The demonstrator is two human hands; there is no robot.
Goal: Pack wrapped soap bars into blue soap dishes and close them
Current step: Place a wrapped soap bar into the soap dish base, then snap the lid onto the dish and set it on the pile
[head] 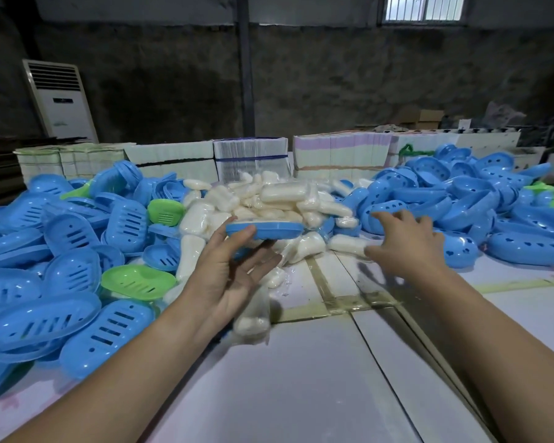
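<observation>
My left hand (234, 276) pinched one closed blue soap dish (265, 229) between thumb and fingers before the wrapped-soap pile (269, 199). My right hand (406, 241) hovered spread, empty. Two green dishes (138, 282) lay left.

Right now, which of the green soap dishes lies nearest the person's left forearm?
The large green dish lying hollow side up at the near edge of the left blue pile, just left of the left forearm. The other greens sit farther back.

One head-worn wide-angle view looks forward and down, close over the table (301, 378), toward the far wall (333, 75).
</observation>
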